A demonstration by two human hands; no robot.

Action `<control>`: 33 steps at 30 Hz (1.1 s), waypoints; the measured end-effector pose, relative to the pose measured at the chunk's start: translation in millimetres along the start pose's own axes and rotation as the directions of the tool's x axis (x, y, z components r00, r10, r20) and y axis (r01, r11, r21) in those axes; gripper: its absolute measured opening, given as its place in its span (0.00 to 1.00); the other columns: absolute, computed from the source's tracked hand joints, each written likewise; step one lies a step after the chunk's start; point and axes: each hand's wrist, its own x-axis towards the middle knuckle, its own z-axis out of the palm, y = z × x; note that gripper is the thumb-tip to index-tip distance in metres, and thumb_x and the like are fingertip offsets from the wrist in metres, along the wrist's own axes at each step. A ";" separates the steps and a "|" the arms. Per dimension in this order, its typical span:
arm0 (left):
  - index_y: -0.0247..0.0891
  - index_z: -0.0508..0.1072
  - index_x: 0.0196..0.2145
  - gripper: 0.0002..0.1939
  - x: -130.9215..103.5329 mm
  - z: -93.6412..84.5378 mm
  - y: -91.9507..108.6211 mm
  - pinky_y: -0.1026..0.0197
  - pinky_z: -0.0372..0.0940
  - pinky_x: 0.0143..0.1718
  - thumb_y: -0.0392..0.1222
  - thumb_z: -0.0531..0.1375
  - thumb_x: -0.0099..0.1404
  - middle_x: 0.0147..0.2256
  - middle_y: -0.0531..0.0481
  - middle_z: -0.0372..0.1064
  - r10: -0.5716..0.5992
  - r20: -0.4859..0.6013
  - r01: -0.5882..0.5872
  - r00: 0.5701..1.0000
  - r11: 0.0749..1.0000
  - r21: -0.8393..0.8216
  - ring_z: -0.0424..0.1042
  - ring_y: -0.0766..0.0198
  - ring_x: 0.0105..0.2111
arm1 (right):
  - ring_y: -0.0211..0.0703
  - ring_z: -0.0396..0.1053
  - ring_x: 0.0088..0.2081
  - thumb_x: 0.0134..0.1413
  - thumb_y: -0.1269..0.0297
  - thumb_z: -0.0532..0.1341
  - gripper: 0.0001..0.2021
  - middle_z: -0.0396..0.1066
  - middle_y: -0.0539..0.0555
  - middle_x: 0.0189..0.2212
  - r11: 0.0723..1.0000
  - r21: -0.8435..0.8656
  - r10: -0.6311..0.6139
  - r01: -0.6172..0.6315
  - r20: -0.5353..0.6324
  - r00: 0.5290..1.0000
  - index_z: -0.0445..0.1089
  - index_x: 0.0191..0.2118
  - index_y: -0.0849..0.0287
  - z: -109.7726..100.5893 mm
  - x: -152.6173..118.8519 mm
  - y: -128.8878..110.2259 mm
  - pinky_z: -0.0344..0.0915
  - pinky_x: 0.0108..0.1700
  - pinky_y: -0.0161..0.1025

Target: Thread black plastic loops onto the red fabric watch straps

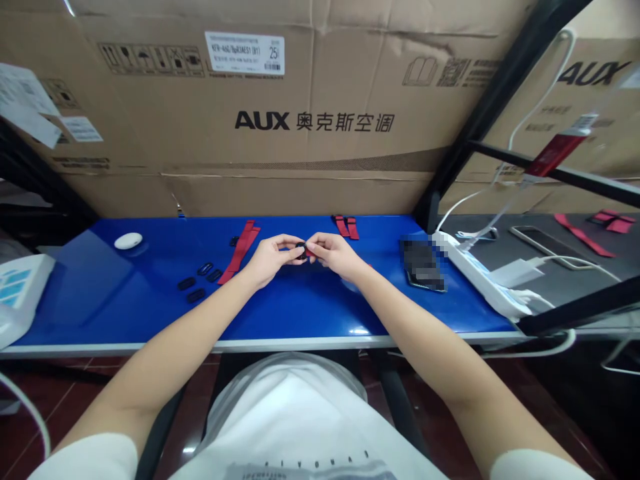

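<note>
Above the middle of the blue tabletop, my two hands meet. My left hand (pixel 271 260) pinches a small black buckle (pixel 301 249) between thumb and fingers. My right hand (pixel 336 254) is closed on a red strap (pixel 310 253) right beside that buckle; the fingers hide most of the strap, and I cannot tell whether it passes through. Left of my left hand lie long red straps (pixel 241 249) and several loose black buckles (pixel 205 269). Farther back, short red straps with black fittings (pixel 346 227) rest near the cardboard.
A large cardboard box (pixel 320 80) stands behind the table. At right are a blurred dark object (pixel 425 265), a white power strip (pixel 483 277) with cables, and a black metal frame (pixel 465 120). A white oval object (pixel 129 241) and a white device (pixel 23 297) are at left.
</note>
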 end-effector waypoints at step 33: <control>0.36 0.65 0.60 0.24 -80.3 -47.4 46.6 0.32 0.48 0.61 0.38 0.53 0.66 0.64 0.34 0.52 0.163 -0.178 0.188 0.971 -0.051 0.981 0.45 0.33 0.65 | 0.31 0.51 0.22 0.41 0.57 0.70 0.16 0.63 0.46 0.25 0.923 0.385 0.046 -0.002 -0.105 0.993 0.63 0.27 0.57 -10.5 3.1 6.0 0.44 0.23 0.33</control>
